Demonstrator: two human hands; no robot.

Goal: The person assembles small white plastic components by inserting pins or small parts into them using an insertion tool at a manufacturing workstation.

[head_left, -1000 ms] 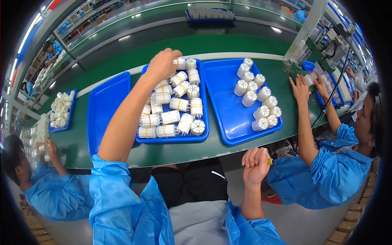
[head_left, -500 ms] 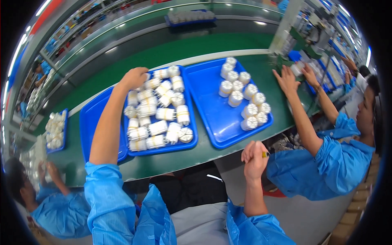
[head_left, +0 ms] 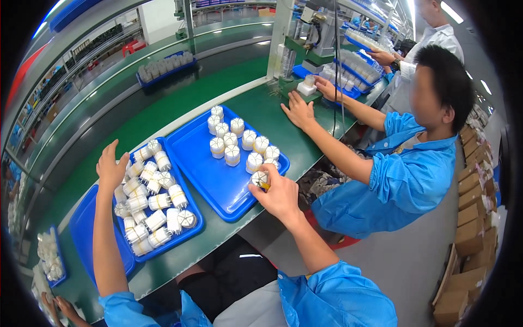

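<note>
R hand (head_left: 280, 193) now gripping white coil (head_left: 259, 179).

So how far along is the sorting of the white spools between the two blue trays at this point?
About eleven spools stand upright in the right tray, which looks like the finished part. The right hand holds one spool over that tray's near corner. The left hand rests at the far edge of the left tray, where roughly twenty spools lie jumbled, so most of the work appears left.
</note>
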